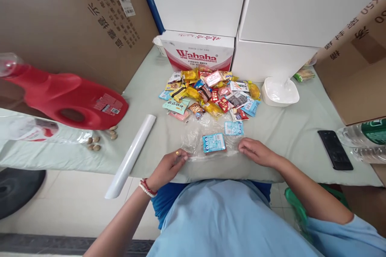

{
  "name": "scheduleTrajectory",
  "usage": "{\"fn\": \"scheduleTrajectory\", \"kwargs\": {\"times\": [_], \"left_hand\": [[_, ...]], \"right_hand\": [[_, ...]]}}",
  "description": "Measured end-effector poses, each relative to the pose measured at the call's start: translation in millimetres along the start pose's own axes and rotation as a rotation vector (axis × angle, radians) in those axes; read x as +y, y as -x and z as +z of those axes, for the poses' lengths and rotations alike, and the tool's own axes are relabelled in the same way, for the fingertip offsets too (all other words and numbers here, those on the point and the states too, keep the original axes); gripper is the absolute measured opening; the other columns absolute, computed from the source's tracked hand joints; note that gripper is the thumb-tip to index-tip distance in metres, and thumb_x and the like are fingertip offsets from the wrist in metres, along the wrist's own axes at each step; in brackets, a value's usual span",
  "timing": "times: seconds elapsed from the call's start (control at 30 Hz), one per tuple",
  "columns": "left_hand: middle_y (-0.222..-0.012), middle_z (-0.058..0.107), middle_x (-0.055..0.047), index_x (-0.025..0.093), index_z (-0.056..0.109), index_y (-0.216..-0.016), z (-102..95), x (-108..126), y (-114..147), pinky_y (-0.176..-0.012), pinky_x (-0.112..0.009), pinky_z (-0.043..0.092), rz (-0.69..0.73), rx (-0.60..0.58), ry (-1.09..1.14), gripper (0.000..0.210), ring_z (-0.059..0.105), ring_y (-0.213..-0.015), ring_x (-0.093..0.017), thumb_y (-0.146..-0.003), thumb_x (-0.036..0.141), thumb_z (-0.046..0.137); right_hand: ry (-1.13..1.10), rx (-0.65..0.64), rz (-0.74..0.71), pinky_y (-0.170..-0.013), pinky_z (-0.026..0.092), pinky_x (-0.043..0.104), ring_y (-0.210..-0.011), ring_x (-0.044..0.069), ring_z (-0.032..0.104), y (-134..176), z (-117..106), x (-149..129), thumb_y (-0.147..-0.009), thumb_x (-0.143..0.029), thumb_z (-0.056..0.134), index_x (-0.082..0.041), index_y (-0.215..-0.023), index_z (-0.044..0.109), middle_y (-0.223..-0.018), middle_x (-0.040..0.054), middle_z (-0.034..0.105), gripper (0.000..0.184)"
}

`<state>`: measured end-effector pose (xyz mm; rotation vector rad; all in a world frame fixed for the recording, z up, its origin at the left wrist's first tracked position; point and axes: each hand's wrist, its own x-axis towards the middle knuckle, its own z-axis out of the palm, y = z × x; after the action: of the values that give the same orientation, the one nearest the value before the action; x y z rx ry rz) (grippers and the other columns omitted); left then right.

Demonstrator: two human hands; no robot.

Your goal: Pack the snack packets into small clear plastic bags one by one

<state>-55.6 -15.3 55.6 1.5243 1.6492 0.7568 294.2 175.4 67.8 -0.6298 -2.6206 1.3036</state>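
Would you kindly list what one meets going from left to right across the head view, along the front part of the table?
Red plastic jug lying on its side → white roll → left hand → blue snack packet on clear film → right hand → black phone → clear plastic bottle with green label.

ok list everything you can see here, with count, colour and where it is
plastic sheet: one, clear, front of table between the hands
blue packet: one, on the sheet
small packet: one, pale blue, just behind it
snack pile: many, mixed colours, table middle
bowl: one, white, right of the pile
Wahaha box: one, white and red, behind the pile
white boxes: several, stacked at the back
roll: one, white, left of the sheet
red jug: one, lying at left
nuts: a few, brown, beside the jug
phone: one, black, at right
bottles: two, clear, far right
left hand: pinching the sheet's left edge
right hand: on the sheet's right edge
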Motion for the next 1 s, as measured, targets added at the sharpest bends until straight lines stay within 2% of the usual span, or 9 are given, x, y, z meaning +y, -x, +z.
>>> {"fn": "scheduleTrajectory", "kwargs": {"times": [0.2,0.3,0.37,0.47,0.53,0.6,0.67,0.77,1.0], "left_hand": [[-0.081,0.072,-0.001,0.023,0.066,-0.087,-4.3,-3.2,-45.2,-0.074,-0.030,0.054,-0.042,0.244,-0.115,0.029,0.067,-0.075,-0.018,-0.093,0.049,0.054],[-0.081,0.068,-0.003,0.022,0.064,-0.083,0.9,-14.5,-67.5,-0.072,-0.034,0.054,-0.086,0.362,-0.181,0.022,0.064,-0.073,-0.020,-0.088,0.042,0.055],[-0.092,0.066,-0.008,0.021,0.065,-0.088,0.4,-16.6,-71.8,-0.084,-0.042,0.054,-0.119,0.486,-0.224,0.020,0.064,-0.086,-0.025,-0.087,0.038,0.055],[-0.108,0.062,-0.014,0.019,0.066,-0.100,-3.2,-3.2,-59.5,-0.103,-0.054,0.045,-0.133,0.775,-0.340,0.022,0.058,-0.110,-0.033,-0.093,0.033,0.051],[-0.106,0.061,-0.014,0.020,0.067,-0.103,0.5,15.4,-45.6,-0.100,-0.053,0.045,-0.054,0.932,-0.462,0.021,0.057,-0.110,-0.032,-0.097,0.029,0.049],[-0.100,0.063,-0.012,0.021,0.069,-0.107,14.0,35.4,-35.6,-0.090,-0.047,0.048,0.097,0.862,-0.560,0.022,0.058,-0.099,-0.029,-0.099,0.027,0.049],[-0.089,0.063,-0.009,0.023,0.071,-0.114,35.1,50.0,-34.3,-0.078,-0.042,0.047,0.193,0.587,-0.623,0.027,0.057,-0.086,-0.026,-0.101,0.027,0.046],[-0.083,0.063,-0.009,0.026,0.071,-0.124,65.1,54.3,-46.4,-0.071,-0.039,0.044,0.120,0.323,-0.691,0.035,0.057,-0.083,-0.025,-0.104,0.029,0.043],[-0.090,0.070,-0.010,0.027,0.068,-0.132,79.3,37.0,-62.4,-0.071,-0.037,0.045,0.024,0.190,-0.677,0.039,0.060,-0.088,-0.026,-0.103,0.028,0.043]], "right_hand": [[-0.064,0.149,0.209,-0.065,0.042,0.025,-0.069,0.015,0.054,-32.1,-7.2,17.6,-0.102,-0.047,0.046,-0.020,-0.091,0.061,-0.077,-0.0006,0.062,0.034],[0.135,0.158,0.406,-0.065,0.041,0.026,-0.070,0.017,0.057,-44.0,-5.8,24.2,-0.099,-0.035,0.048,-0.020,-0.091,0.064,-0.077,0.0008,0.066,0.024],[0.355,0.154,0.511,-0.067,0.042,0.029,-0.079,0.021,0.061,-49.4,-8.7,21.5,-0.097,-0.028,0.050,-0.020,-0.092,0.067,-0.087,0.0053,0.070,0.019],[0.585,0.239,0.490,-0.075,0.046,0.034,-0.099,0.029,0.061,-60.7,-17.5,8.9,-0.100,-0.028,0.049,-0.021,-0.099,0.070,-0.105,0.0120,0.071,0.022],[0.627,0.303,0.388,-0.087,0.048,0.039,-0.108,0.031,0.058,-75.4,-21.5,-0.7,-0.103,-0.030,0.047,-0.019,-0.110,0.071,-0.113,0.0141,0.069,0.027],[0.625,0.310,0.276,-0.100,0.045,0.042,-0.116,0.032,0.055,-97.1,-20.0,-7.7,-0.103,-0.032,0.049,-0.017,-0.125,0.067,-0.124,0.0158,0.065,0.032],[0.615,0.266,0.230,-0.106,0.042,0.046,-0.123,0.035,0.051,-122.8,-13.2,-11.0,-0.102,-0.036,0.055,-0.014,-0.140,0.060,-0.134,0.0187,0.061,0.044],[0.600,0.167,0.292,-0.105,0.042,0.051,-0.127,0.040,0.051,-158.7,-1.5,-10.6,-0.095,-0.040,0.067,-0.011,-0.147,0.054,-0.135,0.0230,0.063,0.061],[0.458,0.054,0.235,-0.081,0.048,0.030,-0.089,0.022,0.069,-171.1,-13.6,-14.3,-0.097,-0.022,0.059,-0.017,-0.116,0.074,-0.096,0.0064,0.077,0.025]]}}
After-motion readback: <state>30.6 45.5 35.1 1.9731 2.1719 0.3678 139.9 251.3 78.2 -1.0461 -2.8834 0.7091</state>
